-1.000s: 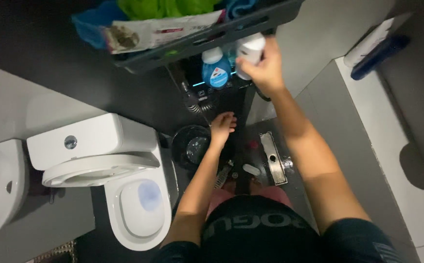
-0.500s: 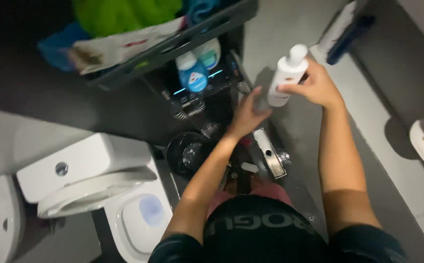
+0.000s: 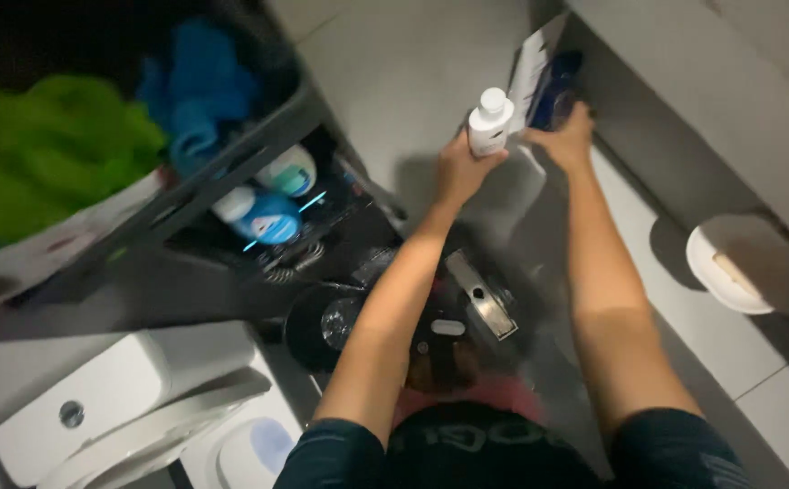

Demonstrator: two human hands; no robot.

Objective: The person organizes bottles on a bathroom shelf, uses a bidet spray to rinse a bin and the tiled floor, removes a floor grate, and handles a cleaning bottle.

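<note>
Left hand (image 3: 459, 172): grip wrapped around one white bottle (image 3: 488, 123), held upright in the air above the grey floor (image 3: 394, 81). Right hand (image 3: 564, 143): reaches to one dark blue bottle (image 3: 554, 89) beside one white tube (image 3: 528, 68) on the ledge; cannot tell its grip. Two bottles sit under the dark basket (image 3: 231, 163): one blue (image 3: 258, 215), one white-teal (image 3: 289, 172).

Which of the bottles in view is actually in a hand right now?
The white bottle, gripped by the left hand near the wall. The blue bottle and the teal-labelled white one sit untouched on the dark rack's lower shelf.
</note>
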